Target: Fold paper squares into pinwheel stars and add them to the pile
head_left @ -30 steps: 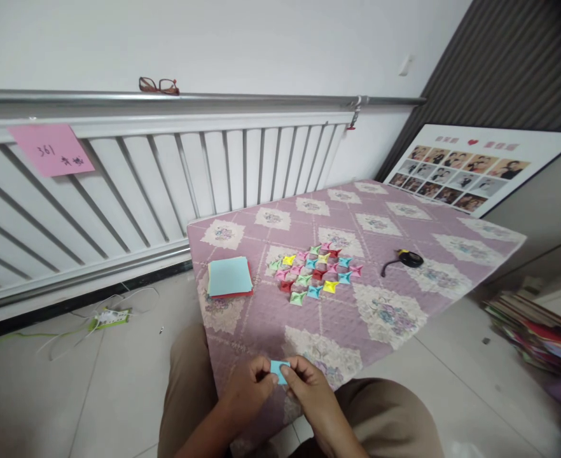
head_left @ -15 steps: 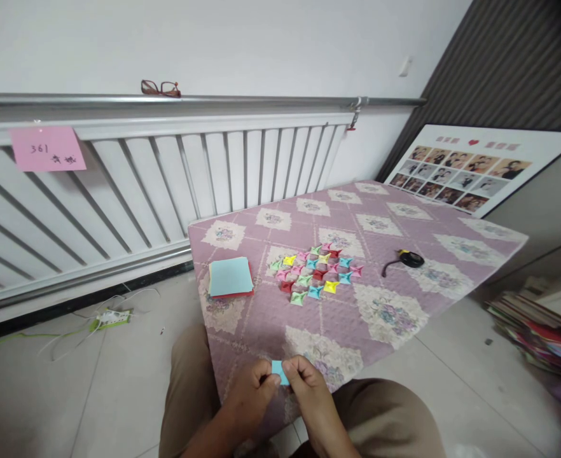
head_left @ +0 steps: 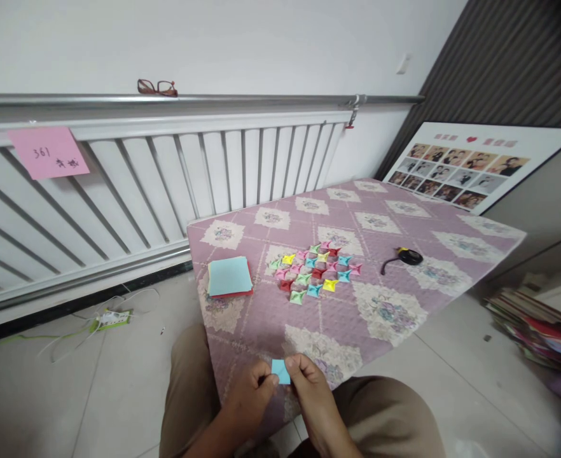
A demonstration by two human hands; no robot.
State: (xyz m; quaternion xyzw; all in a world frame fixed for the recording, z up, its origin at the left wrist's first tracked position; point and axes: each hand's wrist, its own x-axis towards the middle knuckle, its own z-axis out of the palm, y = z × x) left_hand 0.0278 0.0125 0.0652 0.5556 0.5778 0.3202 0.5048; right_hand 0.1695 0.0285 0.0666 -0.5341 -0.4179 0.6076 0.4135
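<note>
A small light blue folded paper square (head_left: 280,371) is held between both hands just over the near edge of the table. My left hand (head_left: 254,391) pinches its left side between thumb and fingers. On the right, my right hand (head_left: 309,385) grips the paper's other edge with the thumb on top. Beyond them lie several small folded paper pieces (head_left: 317,273) in pink, green, yellow, blue and red, set out in rows. To their left is a stack of coloured paper (head_left: 230,277), a light blue sheet uppermost and red showing beneath.
A purple patterned cloth (head_left: 271,324) covers the table. A black tape measure (head_left: 410,256) with a strap lies at the right. Behind the table stands a white radiator (head_left: 252,165), with glasses (head_left: 157,88) on the pipe above. A power strip (head_left: 113,319) sits on the floor.
My right thumb has shifted slightly to the right, and more of the blue paper shows between the hands. The pink note on the radiator has tilted a little.
</note>
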